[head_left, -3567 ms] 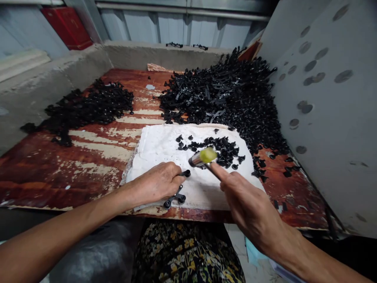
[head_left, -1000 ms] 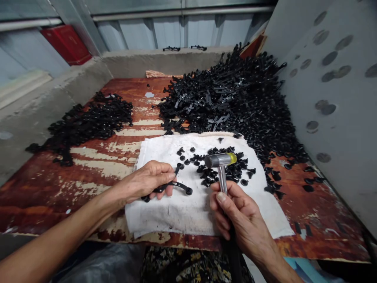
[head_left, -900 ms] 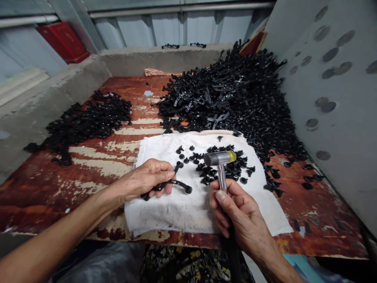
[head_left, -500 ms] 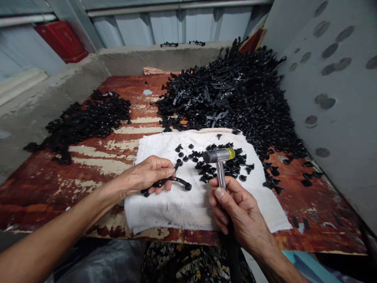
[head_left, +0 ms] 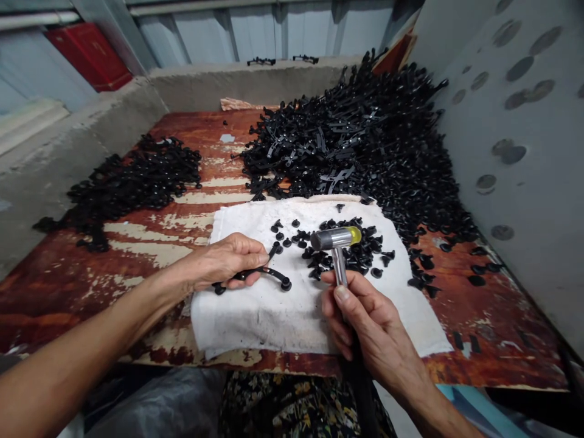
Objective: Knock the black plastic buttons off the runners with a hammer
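My left hand [head_left: 228, 263] is closed on a black plastic arm piece [head_left: 269, 275] that rests on a white cloth [head_left: 283, 316]; one round end sticks out to the right. My right hand [head_left: 365, 322] grips the handle of a small hammer [head_left: 335, 238], whose metal head with a yellow tip hovers over several small black caps [head_left: 351, 252] scattered on the cloth. The hammer head is a short way right of the arm piece and apart from it.
A big heap of black plastic pieces [head_left: 365, 146] fills the back right of the worn red board [head_left: 150, 225]. A smaller black heap [head_left: 132, 179] lies at the left. A grey panel [head_left: 515, 152] walls the right side; concrete ledges bound the back and left.
3.6 s ago the hammer was blurred in motion over the piece. Over the last second both hands have kept their hold and barely moved; the view has shifted slightly.
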{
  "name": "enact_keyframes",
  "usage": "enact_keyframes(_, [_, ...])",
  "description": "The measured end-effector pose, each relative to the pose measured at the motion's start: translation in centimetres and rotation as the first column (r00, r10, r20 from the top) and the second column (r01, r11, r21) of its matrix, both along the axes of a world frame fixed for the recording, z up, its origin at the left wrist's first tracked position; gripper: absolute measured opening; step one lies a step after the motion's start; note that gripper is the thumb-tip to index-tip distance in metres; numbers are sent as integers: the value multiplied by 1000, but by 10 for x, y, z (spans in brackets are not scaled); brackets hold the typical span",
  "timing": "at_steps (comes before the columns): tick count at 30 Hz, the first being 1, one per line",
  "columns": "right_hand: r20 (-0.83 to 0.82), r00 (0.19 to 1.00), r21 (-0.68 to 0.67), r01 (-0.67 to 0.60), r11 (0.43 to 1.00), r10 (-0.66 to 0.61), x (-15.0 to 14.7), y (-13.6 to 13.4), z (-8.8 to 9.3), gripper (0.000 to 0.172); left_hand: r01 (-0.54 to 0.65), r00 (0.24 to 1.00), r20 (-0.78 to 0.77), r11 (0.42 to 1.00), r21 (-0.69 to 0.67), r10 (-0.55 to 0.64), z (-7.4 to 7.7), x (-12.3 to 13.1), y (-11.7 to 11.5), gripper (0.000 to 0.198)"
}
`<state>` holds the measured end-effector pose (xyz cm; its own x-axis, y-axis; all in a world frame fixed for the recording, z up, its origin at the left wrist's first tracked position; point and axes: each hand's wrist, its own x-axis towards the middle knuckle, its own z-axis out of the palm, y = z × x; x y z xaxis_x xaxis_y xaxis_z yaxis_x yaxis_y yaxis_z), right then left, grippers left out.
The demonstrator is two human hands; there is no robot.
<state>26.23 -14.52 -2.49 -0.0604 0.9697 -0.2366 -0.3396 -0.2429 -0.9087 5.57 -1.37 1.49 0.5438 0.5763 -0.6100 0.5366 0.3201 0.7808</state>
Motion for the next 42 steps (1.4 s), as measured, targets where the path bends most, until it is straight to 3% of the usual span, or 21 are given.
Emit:
enact_keyframes(2, [252,967,39,-60,997,48,4,0,4,28,41,999,-26,999,9,-41,1,0,3,38])
enact_keyframes(4, [541,840,168,-158,973,43,8,4,11,32,61,997,-50,998,11,-60,2,0,5,37])
enact_keyframes(6, [716,696,345,-281,895,-57,10,12,17,41,63,996,-65,998,13,-62,3,1,6,35])
enact_keyframes(9, [796,571,497,-424,757,-202,11,29,23,55,59,996,-70,998,35,-57,3,2,6,35])
enact_keyframes(11, [851,460,483,-492,725,-254,12,39,24,61,67,996,-57,996,52,-64,1,1,6,37])
enact_keyframes(15, [946,228,325,-630,705,-232,13,48,25,67,125,992,-31,990,70,-123,-2,-2,10,42])
enact_keyframes(17, [930,251,367,-638,677,-268,12,48,28,67,131,991,-35,988,78,-129,-2,-3,11,41])
enact_keyframes(19, [872,326,489,-574,657,-365,10,46,31,69,127,992,-38,989,80,-124,-2,-4,12,39])
enact_keyframes(21, [837,340,547,-529,649,-428,8,44,32,72,124,992,-44,989,83,-121,-1,-4,12,40])
enact_keyframes(25, [921,244,387,-651,653,-302,9,42,28,73,115,992,-70,990,86,-109,-1,-3,11,39])
enact_keyframes(29, [863,319,506,-533,679,-392,11,42,28,72,126,990,-80,988,89,-119,1,-2,10,39])
enact_keyframes(33, [926,239,377,-623,685,-293,12,43,24,70,138,985,-119,985,102,-125,2,-2,12,40])
enact_keyframes(37, [882,317,468,-509,722,-348,12,42,18,68,150,981,-145,981,124,-131,-2,-4,13,41])
enact_keyframes(40, [921,307,376,-548,747,-239,11,42,20,67,162,981,-127,979,127,-146,-5,-1,9,42])
enact_keyframes(42, [896,404,386,-508,770,-183,11,40,24,59,184,976,-144,969,163,-161,-3,-1,7,42])
